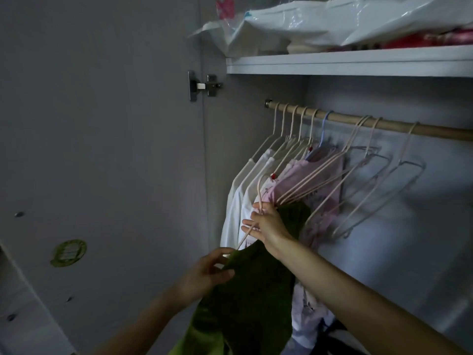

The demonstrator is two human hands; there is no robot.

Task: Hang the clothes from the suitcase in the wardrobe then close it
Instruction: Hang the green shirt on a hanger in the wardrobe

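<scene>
Inside, the open wardrobe [256, 124] holds white and pink garments [302, 183] on hangers along a wooden rail [384, 125], with plastic bags [332, 19] on the shelf [358, 64] above. Below the rail, the right hand [266, 224] grips a pale hanger [258, 201] carrying a green garment [250, 290], whose shoulder the left hand [204, 272] apparently pinches

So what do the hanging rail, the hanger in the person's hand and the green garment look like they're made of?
Rail: probably wood, a pale tan matte round bar, set in a metal end socket.
Hanger held by the right hand: thin wire, likely plastic-coated, with a smooth pale pink finish.
Green garment pinched by the left hand: soft, matte, slightly fuzzy fabric, perhaps knit or fleece; dim light leaves this open.
</scene>
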